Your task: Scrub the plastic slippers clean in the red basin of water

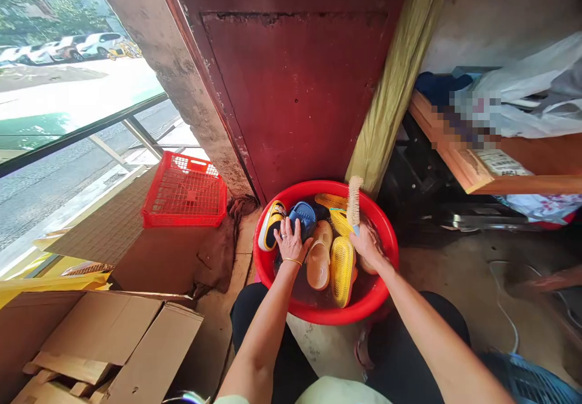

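Observation:
My hands work inside a red plastic basin [364, 307] of shallow water on the floor. My left hand [291, 241] lies with spread fingers on a blue slipper [302, 217], beside a yellow-and-black shoe [271, 225]. My right hand [368, 246] grips a pale-bristled scrub brush [354, 201] that stands upright, above a partly hidden tan sandal [369, 264]. A second tan sandal [319, 257] and a yellow sandal [342, 272] lie in the water between my hands. Another yellow piece [340, 222] sits against the brush, and its shape is unclear.
A maroon metal door [291, 76] rises behind the basin. To the left are a red plastic crate [184, 190], a brown cloth [225, 252] and a cardboard box [91, 343]. A wooden shelf [454, 149] juts out at right. Another person's forearm [550, 281] shows at the right edge.

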Tool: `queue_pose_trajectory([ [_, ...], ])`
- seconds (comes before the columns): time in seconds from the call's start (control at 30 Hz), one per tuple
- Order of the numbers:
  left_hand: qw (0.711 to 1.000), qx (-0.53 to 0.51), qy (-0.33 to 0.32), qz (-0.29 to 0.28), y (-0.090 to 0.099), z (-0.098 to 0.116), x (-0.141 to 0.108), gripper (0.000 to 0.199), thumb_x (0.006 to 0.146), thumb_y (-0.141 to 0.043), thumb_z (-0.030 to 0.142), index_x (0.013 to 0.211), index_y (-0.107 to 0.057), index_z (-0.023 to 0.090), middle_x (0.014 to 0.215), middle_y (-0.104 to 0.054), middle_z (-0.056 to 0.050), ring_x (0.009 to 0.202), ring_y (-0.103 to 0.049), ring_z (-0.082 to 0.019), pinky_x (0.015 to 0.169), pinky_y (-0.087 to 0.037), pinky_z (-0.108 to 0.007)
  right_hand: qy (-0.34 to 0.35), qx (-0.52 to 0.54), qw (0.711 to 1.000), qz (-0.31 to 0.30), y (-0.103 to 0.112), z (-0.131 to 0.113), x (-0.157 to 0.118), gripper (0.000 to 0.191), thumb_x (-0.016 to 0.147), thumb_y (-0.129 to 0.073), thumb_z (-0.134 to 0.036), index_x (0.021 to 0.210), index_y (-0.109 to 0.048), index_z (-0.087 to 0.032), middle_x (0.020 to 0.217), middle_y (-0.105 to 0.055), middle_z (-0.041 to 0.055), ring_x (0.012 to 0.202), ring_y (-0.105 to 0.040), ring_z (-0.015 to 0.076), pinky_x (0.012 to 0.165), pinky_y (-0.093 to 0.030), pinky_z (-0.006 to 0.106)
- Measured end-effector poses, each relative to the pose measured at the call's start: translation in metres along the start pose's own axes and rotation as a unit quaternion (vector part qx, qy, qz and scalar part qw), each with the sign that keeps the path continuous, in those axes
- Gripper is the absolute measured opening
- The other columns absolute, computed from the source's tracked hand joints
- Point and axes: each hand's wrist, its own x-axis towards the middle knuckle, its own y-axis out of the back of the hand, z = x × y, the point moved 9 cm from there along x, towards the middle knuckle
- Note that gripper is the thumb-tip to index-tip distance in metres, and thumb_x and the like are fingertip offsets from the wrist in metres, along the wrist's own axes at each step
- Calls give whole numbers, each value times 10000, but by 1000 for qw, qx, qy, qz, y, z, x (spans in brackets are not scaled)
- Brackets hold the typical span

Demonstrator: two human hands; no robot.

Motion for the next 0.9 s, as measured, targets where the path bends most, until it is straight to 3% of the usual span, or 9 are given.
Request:
queue_pose_trajectory([
  [0.13,989,-141,-24,46,22,14,-9,534,900,-587,451,1364,-584,188,1557,-408,-166,1483,-277,-359,1202,-150,-600,51,-47,997,43,36,-21,-20,301,883,-501,-244,1139,-637,-164,1133,-678,143,1105,-569,261,954,-417,312],
  [0.23,935,-350,-18,-50,4,33,-23,517,933,-533,471,1380,-565,214,1298,-656,-134,1227,-589,-292,1096,-413,-475,57,-49,996,52,42,-34,-42,295,908,-495,-271,1144,-637,-167,1116,-673,143,1152,-550,274,987,-416,325],
  [0.3,853,-498,37,-153,-24,46,-36,606,925,-527,540,1442,-490,225,1186,-706,-112,1017,-683,-255,935,-534,-427,62,-36,996,54,34,-44,-60,280,917,-492,-290,1118,-644,-167,1083,-672,148,1109,-575,279,965,-436,333],
  [0.4,691,-667,126,-247,-57,63,-51,721,891,-528,641,1465,-434,215,1222,-682,-127,960,-695,-247,814,-577,-400,112,20,993,30,5,-64,-92,260,910,-513,-307,1087,-650,-174,1084,-679,146,1063,-612,279,935,-468,348],
  [0.47,637,-712,150,-257,-66,67,-52,745,847,-589,654,1416,-479,186,1210,-680,-138,951,-693,-238,817,-575,-377,151,81,985,-21,-19,-74,-109,253,898,-541,-309,1095,-648,-192,1066,-705,113,1025,-645,256,910,-493,337],
  [0.57,634,-716,161,-242,-70,64,-47,756,768,-706,623,1346,-532,167,1164,-694,-129,918,-689,-217,834,-568,-350,141,142,977,-73,-39,-67,-118,306,899,-554,-334,1169,-628,-210,1006,-740,67,927,-694,224,833,-531,310],
  [0.67,655,-700,172,-229,-71,58,-43,713,790,-656,666,1305,-564,181,1152,-706,-114,938,-691,-224,848,-567,-358,91,118,988,-31,-27,-45,-111,493,923,-526,-385,1376,-513,-190,1136,-725,110,983,-700,241,819,-547,323],
  [0.77,718,-651,155,-191,-67,50,-36,668,826,-593,686,1270,-590,188,1177,-701,-114,1003,-681,-239,861,-558,-356,87,21,996,-14,-13,-33,-108,614,965,-452,-382,1522,-356,-142,1232,-682,184,1026,-694,271,847,-549,364],
  [0.9,791,-584,76,-167,-61,47,-31,664,811,-633,659,1266,-590,176,1208,-689,-120,1084,-650,-245,914,-531,-349,117,-57,990,-45,-15,-32,-116,604,939,-430,-210,1540,-381,-222,1187,-698,177,885,-722,254,813,-550,361],
])
